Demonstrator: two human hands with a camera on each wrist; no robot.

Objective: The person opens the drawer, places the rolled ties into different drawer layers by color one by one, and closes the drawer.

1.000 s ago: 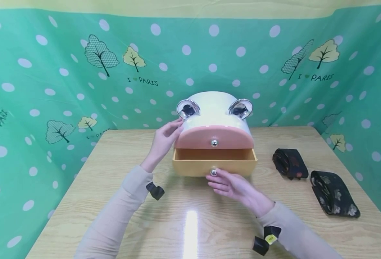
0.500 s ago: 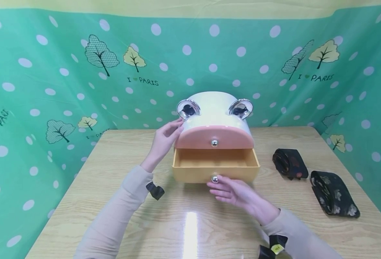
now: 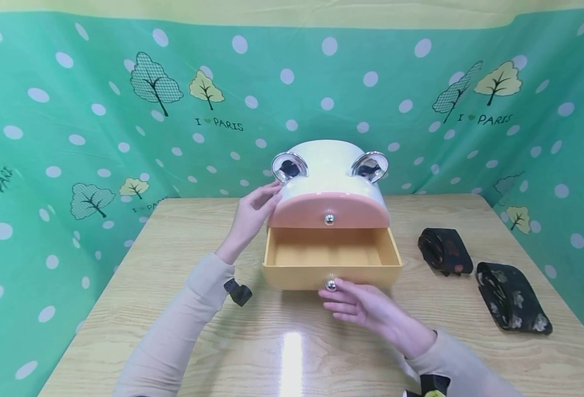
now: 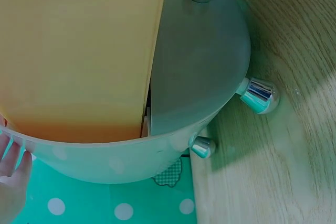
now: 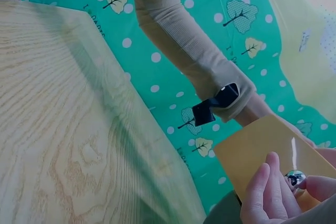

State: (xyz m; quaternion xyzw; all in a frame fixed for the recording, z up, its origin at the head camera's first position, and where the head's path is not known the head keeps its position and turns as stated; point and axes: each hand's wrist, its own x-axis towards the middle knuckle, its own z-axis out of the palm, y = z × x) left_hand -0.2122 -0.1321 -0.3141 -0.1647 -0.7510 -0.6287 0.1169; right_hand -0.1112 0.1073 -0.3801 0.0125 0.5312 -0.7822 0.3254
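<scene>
Lower drawer [image 3: 292,279] out, knob [image 3: 331,285] held

Cabinet [image 3: 328,165] near worktop's [image 3: 182,237] far edge; wood shows toward the left edge. Two dark bundles [image 3: 517,300] toward the right edge. Drawer floor bare. Right hand [image 3: 366,309] pinches the knob; left hand [image 3: 252,215], fingers extended, touches cabinet's left side.

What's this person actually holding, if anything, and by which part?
A yellow drawer, pinched at its round silver knob by the right grip. The left grip only rests against the white box.
</scene>
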